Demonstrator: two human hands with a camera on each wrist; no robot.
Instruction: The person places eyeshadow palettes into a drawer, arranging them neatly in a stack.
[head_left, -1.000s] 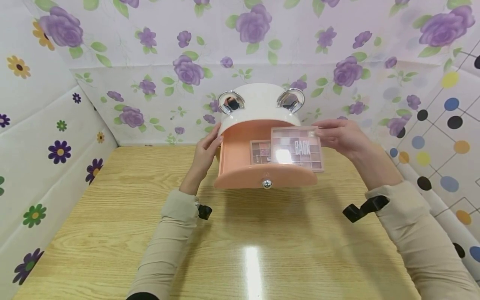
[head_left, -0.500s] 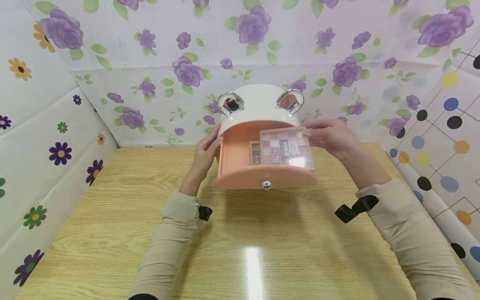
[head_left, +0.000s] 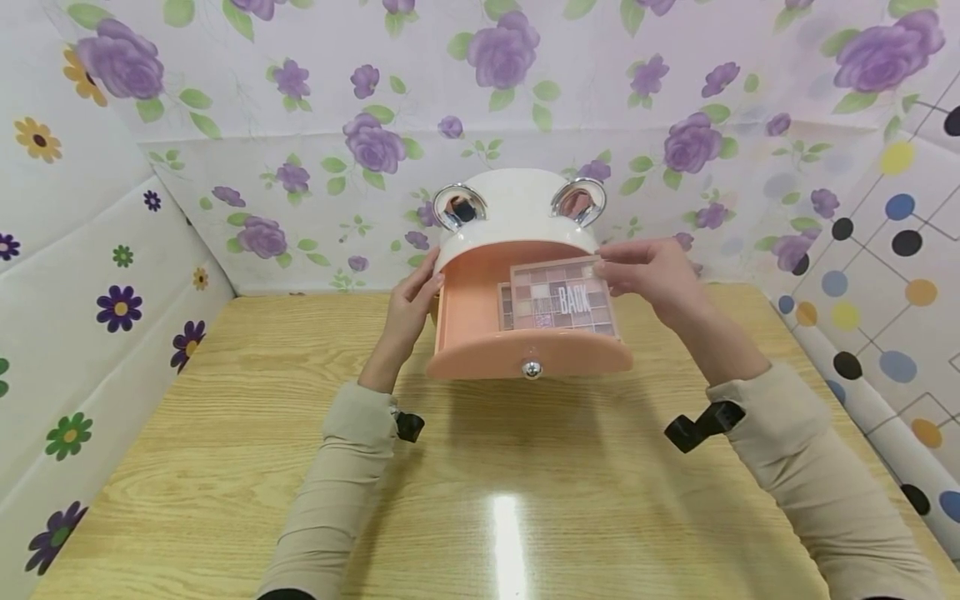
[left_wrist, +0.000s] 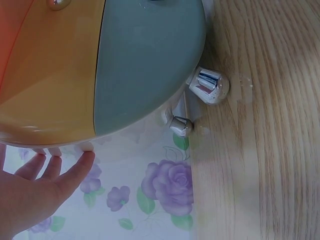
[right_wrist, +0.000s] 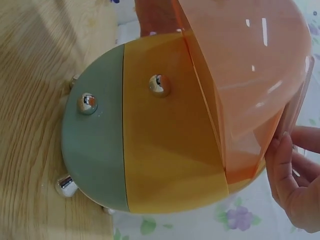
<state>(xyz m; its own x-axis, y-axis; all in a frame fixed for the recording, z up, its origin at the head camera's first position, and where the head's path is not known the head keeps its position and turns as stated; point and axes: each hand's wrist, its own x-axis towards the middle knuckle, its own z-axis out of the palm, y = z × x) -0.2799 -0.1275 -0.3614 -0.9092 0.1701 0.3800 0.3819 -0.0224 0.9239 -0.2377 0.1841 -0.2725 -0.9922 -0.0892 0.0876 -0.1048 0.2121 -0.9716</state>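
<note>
A small rounded cabinet with a white top and two chrome-ringed ears stands on the table. Its top peach drawer is pulled out. My right hand pinches an eyeshadow palette marked "BACK" by its upper right corner. This palette is tilted over the drawer's right half, its lower edge behind the drawer front. Behind it, a second palette in the drawer is mostly covered. My left hand touches the cabinet's left side, with extended fingertips against the shell in the left wrist view.
Below the peach drawer are a yellow drawer and a green drawer, both pushed in, with round chrome knobs. Chrome feet hold the cabinet off the wooden table. Flowered cloth hangs close behind the cabinet.
My right hand has moved left with the palette, bringing it farther over the drawer and covering more of the second palette. The left hand and cabinet have stayed in place.
</note>
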